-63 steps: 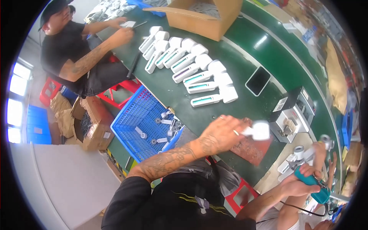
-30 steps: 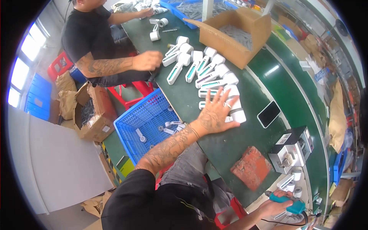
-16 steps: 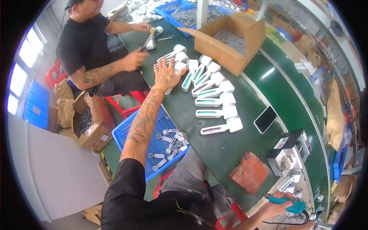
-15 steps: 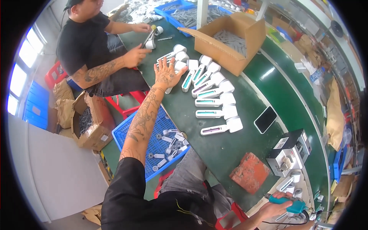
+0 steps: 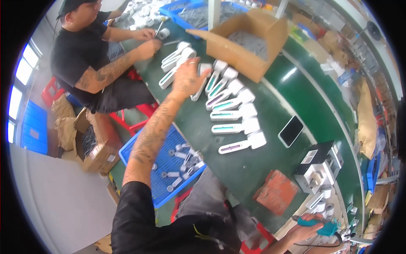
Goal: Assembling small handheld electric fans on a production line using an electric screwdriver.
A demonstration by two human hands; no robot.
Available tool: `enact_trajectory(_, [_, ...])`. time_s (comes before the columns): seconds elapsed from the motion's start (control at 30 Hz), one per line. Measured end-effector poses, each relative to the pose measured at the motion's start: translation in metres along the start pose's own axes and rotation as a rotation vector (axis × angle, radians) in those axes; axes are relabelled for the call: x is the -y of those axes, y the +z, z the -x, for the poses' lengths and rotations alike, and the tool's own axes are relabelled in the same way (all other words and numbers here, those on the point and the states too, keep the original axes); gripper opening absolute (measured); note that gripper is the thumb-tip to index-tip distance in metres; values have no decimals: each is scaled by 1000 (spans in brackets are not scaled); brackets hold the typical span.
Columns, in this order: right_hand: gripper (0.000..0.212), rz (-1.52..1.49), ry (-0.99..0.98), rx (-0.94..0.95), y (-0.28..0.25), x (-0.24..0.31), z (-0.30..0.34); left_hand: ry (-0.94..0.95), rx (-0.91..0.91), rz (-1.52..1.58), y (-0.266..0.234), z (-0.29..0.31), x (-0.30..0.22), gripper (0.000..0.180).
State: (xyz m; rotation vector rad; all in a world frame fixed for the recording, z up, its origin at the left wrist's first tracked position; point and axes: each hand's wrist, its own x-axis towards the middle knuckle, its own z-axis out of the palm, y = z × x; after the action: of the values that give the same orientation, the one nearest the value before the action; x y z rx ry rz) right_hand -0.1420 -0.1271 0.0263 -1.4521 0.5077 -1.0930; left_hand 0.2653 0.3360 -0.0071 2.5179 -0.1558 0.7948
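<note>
My left hand (image 5: 187, 79) reaches across the green table, fingers apart, over a white round-headed handheld device (image 5: 204, 68). Whether its fingertips touch that device is unclear. More such devices lie to its right in a curved row, the nearest one (image 5: 242, 143) with a purple strip in its handle and others with teal strips. Further white devices (image 5: 168, 79) sit to the left of the hand. At the lower right my right hand (image 5: 305, 232) is wrapped round a teal electric screwdriver (image 5: 323, 227) with a black cord.
A red brick (image 5: 276, 192), a phone (image 5: 291, 131) and a black-and-silver machine (image 5: 318, 167) occupy the table's right side. An open carton (image 5: 237, 54) stands at the back. A blue basket (image 5: 160, 182) of parts is below the left edge. A co-worker (image 5: 80, 55) sits at the far left.
My left hand has drawn its spread fingers in and shifted slightly nearer, uncovering devices on its left. The right hand keeps the screwdriver in place. The co-worker's hands have come closer together.
</note>
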Motion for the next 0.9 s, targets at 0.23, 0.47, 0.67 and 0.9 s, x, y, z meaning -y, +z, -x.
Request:
enact_trajectory(0.23, [63, -97, 23, -24, 9, 8, -1, -93, 275, -297, 33, 40, -74, 89])
enact_trajectory(0.47, [64, -39, -1, -101, -4, 13, 0, 104, 208, -284, 24, 42, -15, 70])
enact_trajectory(0.67, [63, -16, -1, -108, -6, 13, -4, 131, 246, -325, 9, 27, 18, 66])
enact_trajectory(0.9, [49, -108, 6, -81, -6, 14, 5, 21, 177, -367, -8, 21, 12, 76])
